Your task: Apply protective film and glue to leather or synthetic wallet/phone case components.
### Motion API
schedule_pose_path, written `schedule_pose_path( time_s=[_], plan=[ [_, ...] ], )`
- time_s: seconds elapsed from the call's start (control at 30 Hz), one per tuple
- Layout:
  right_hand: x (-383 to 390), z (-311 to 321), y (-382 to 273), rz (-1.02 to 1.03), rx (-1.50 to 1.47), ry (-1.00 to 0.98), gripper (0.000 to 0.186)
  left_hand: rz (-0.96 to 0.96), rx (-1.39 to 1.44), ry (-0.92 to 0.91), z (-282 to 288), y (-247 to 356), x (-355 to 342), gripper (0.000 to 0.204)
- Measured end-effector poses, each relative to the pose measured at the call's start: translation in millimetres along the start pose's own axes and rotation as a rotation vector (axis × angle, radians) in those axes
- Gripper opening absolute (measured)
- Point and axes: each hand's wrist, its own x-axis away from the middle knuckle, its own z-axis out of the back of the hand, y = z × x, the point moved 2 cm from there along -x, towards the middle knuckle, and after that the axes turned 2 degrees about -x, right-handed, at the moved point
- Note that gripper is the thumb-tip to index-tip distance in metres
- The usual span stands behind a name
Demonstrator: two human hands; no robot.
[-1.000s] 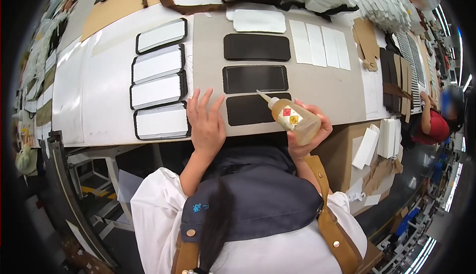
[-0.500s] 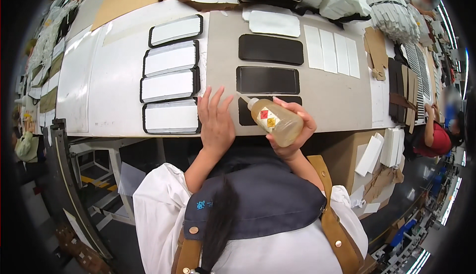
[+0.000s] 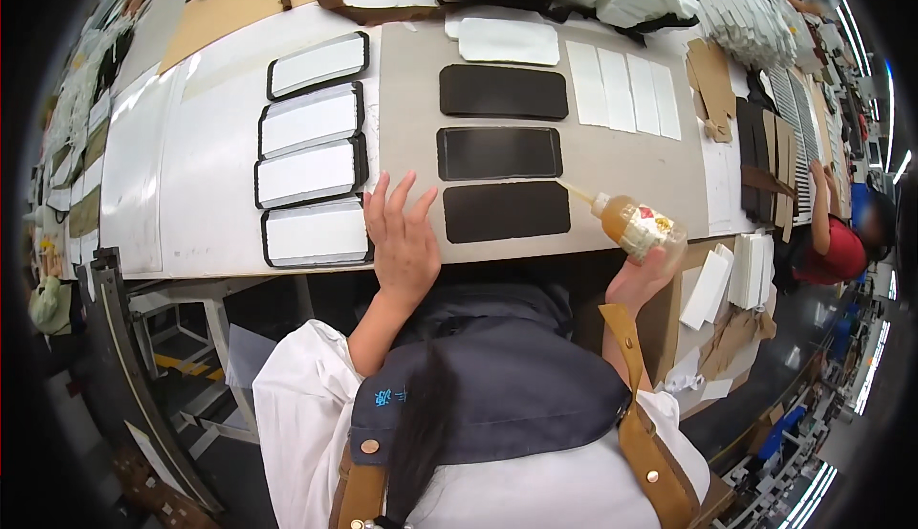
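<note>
head view, right hand: the right hand (image 3: 645,275) has its grip wrapped round the base end of an amber bottle (image 3: 639,227); some fingers are hidden behind it.
bottle: tilted, nozzle (image 3: 580,192) leftward, over the bench (image 3: 631,170) at the right; held from the rear, presumably so the tip reaches in while the wrist is out of the way.
nozzle tip: just beside the upper right corner of the nearest black panel (image 3: 507,212); whether it touches anything, i cannot tell.
left hand: the left hand (image 3: 406,242) has its grip open, fingers spread, holding nothing, between the white panels (image 3: 314,232) and the nearest black panel; contact cannot be told.
panel layout: three black panels lie flat in a column, probably spaced so each can be reached alone; four black-edged white ones stand in their own column at left.
edges: the nearest panels of both columns lie near the bench's front edge.
open room: grey surface shows right of the black column, below four white strips (image 3: 616,89); narrow gaps separate the black panels.
</note>
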Motion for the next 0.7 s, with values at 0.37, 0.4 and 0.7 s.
schedule_pose_path(
  time_s=[0.37,0.4,0.7],
  plan=[
    [9,-6,-2,0.230,0.153,-0.181,0.088,-0.004,-0.031,0.001,-1,1,1,0.040],
    [9,-8,-3,0.239,0.146,-0.195,0.089,-0.002,-0.032,-0.002,-1,1,0,0.040],
    [23,-37,1,0.311,0.100,-0.319,0.089,0.010,-0.022,-0.005,0,1,0,0.040]
  ],
)
